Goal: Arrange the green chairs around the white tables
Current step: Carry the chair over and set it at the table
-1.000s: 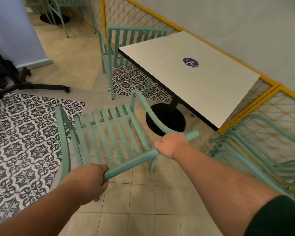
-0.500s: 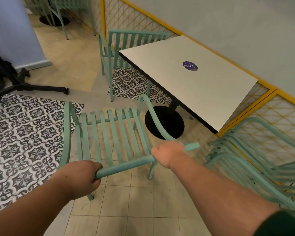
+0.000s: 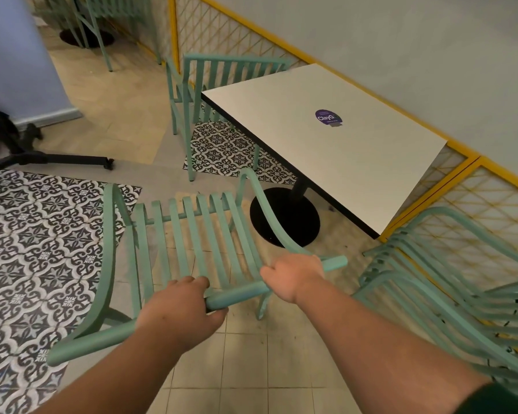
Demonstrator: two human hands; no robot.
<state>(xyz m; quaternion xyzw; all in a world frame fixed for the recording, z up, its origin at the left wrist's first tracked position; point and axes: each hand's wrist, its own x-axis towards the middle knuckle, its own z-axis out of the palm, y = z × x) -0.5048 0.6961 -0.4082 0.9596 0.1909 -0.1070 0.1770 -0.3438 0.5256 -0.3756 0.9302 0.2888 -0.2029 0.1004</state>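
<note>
The white table (image 3: 326, 150) stood at centre right of the frame against the wall, and the green chair (image 3: 192, 240) sat at lower centre, near its black base. The left hand (image 3: 180, 312) and right hand (image 3: 293, 279) each had fingers curled around the chair's top rail.

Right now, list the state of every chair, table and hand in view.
Held chair: gripped by its top rail, beside the table.
Left hand: closed on the rail.
Right hand: closed on the rail.
White table: upright, bearing a purple sticker.
Far chair: upright, tucked at the table.
Stacked chairs: nested, right of the table.
</note>
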